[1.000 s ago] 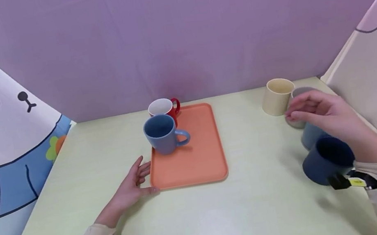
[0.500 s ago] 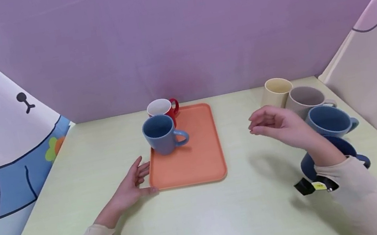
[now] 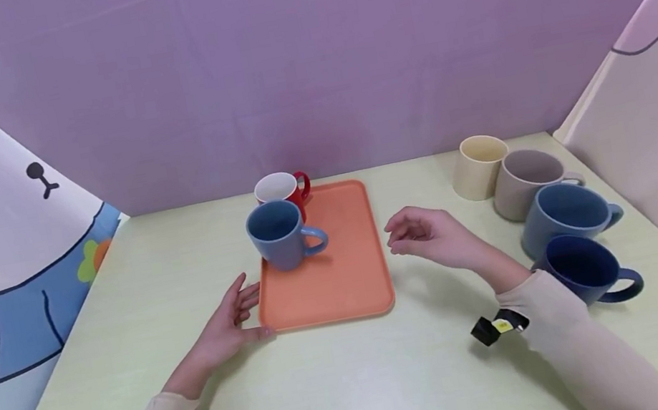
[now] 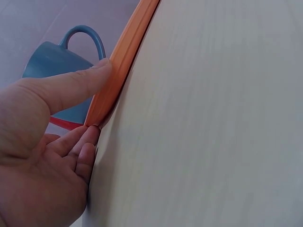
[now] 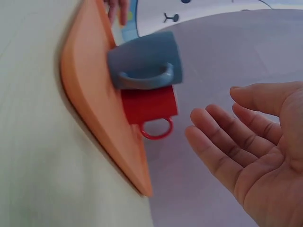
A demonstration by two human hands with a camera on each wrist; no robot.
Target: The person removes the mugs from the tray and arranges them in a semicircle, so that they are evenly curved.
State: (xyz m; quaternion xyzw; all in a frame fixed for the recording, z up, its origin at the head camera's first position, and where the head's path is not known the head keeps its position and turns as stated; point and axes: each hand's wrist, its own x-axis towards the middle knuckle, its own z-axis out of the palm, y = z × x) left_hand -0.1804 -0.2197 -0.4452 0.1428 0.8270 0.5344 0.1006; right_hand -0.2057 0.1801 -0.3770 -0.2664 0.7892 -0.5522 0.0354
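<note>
My left hand point(image 3: 228, 327) rests at the near left corner of an orange tray point(image 3: 343, 289). Its straight thumb touches the rim in the left wrist view, and its fingertips reach the left edge. On the tray's left side stands a blue-grey mug point(image 3: 283, 242), handle to the right. Behind it, partly hidden, is a red mug point(image 3: 304, 194) with a white inside. Just right of the tray hovers my right hand point(image 3: 432, 235), holding nothing. In the right wrist view its fingers point(image 5: 227, 137) are loosely bent, with thumb and fingers apart, facing the two mugs.
Along the right side runs a slanting row of mugs: cream point(image 3: 476, 173), grey-mauve point(image 3: 518, 188), blue point(image 3: 556, 218) and dark blue point(image 3: 585, 271). My right sleeve point(image 3: 557, 319) overlaps the dark blue one. A purple cloth point(image 3: 308, 78) hangs behind the pale table point(image 3: 360, 388).
My right hand has moved left from above the row of mugs to near the tray's right edge, uncovering the mugs. My left hand stays at the tray's corner.
</note>
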